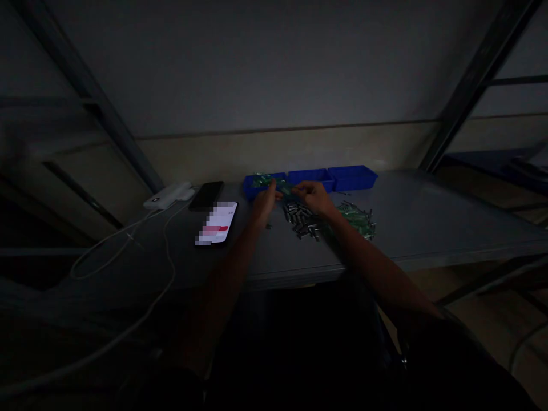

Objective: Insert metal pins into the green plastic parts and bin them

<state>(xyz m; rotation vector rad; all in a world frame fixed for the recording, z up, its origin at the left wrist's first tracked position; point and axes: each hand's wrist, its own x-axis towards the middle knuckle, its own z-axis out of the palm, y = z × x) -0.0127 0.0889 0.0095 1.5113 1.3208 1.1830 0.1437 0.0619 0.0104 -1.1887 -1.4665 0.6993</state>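
Note:
Both my hands are stretched out over a grey table in dim light. My left hand and my right hand are closed on the two ends of a small green circuit board, held just in front of the leftmost blue tray. Under my hands lies a heap of small dark metal parts. A pile of green boards lies beside my right forearm.
Two more blue trays stand in a row by the wall. A lit phone, a dark phone and a white charger with cables lie on the left. Metal frame struts rise at both sides.

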